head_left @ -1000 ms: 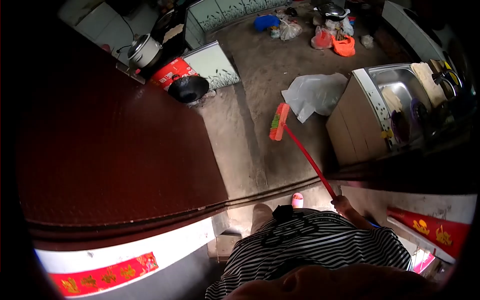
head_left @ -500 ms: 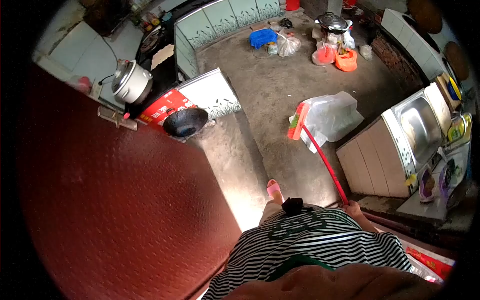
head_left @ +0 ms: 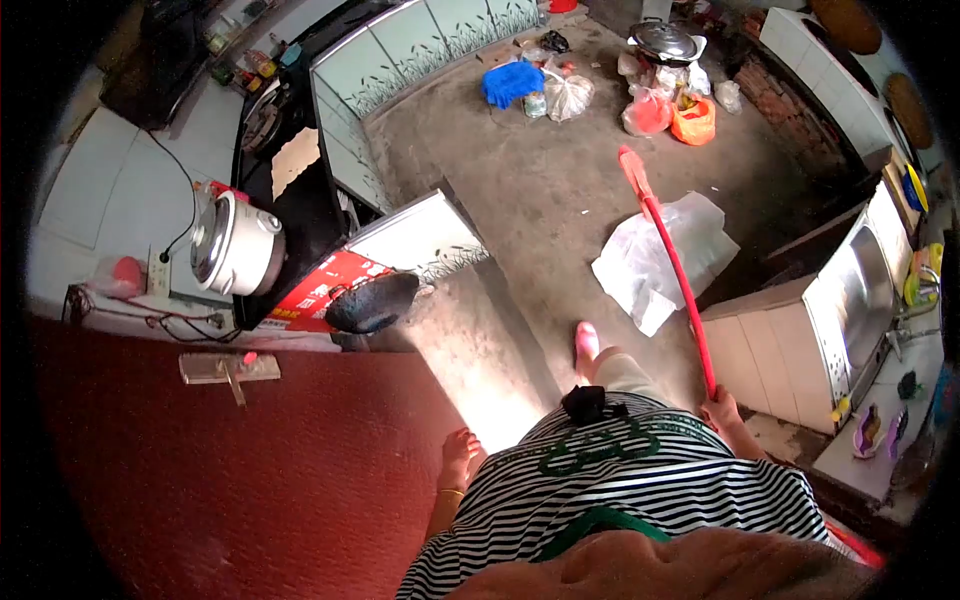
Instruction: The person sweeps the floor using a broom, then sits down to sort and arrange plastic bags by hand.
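My right hand [head_left: 721, 409] is closed round the end of a red broom handle [head_left: 683, 280]. The broom's head [head_left: 636, 176] is at the far end, raised and seen nearly edge-on, beyond a crumpled white plastic sheet [head_left: 655, 262] on the concrete floor. Part of the handle passes over the sheet. Low beside my body, my left hand [head_left: 460, 447] hangs in front of the dark red door [head_left: 250, 450], its fingers loosely bent and nothing visible in them. A bracelet circles that wrist.
A black wok [head_left: 373, 302] leans by a red panel at left, below a white rice cooker [head_left: 240, 245]. Plastic bags [head_left: 648, 112], a lidded pot [head_left: 664, 42] and a blue cloth [head_left: 512, 83] are at the back. A sink [head_left: 865, 290] stands at right.
The broom head has swung forward off the near edge of the sheet and turned edge-on. My left hand has come into view, and my pink-shod foot has stepped forward.
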A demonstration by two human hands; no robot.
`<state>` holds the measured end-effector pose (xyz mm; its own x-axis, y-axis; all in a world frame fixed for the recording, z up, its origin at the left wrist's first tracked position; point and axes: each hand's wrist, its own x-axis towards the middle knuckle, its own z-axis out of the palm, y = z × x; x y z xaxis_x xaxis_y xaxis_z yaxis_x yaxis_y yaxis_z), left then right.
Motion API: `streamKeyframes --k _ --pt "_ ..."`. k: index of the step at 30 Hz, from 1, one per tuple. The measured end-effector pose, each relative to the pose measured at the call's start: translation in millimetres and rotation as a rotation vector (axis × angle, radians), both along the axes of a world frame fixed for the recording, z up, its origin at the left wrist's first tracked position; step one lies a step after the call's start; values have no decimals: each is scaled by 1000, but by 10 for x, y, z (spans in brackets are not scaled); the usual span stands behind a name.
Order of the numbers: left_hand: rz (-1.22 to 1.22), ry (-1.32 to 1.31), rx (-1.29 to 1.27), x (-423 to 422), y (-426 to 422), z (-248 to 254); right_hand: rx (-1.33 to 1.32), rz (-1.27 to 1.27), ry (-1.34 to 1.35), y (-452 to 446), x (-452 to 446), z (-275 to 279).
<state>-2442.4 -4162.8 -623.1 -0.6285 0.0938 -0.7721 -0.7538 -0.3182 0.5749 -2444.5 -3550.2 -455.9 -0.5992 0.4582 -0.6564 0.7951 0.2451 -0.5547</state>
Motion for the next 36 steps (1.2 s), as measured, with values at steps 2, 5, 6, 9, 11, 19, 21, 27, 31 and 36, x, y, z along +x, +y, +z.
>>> streamKeyframes --k 2,5,6,9,11,19,21,27,31,36 --pt "57 25 77 -416 44 -157 -23 -104 -11 -82 -519 47" --pt "97 19 21 -1207 121 -162 -26 -130 -44 -85 -1175 -124" --pt "115 -5 24 -1542 147 -147 -1 -99 -38 -52 -1375 -222" --pt "136 76 122 -2391 190 -106 162 40 -126 -156 -2276 -169" --pt "128 132 150 -2945 330 222 175 83 -157 -133 -2866 -146" --pt "122 230 31 -5144 745 1132 -88 -89 48 163 -4991 -295" --pt "93 231 -100 -5650 909 1297 -178 -57 78 188 -5455 -227" --pt "21 191 136 -6752 780 73 -186 -78 155 166 -6817 -97" --pt "91 64 588 -7676 608 -839 -90 -73 93 276 -7661 -332" --pt "-73 -76 -66 -9311 751 -142 -20 -109 -35 243 -8799 76"
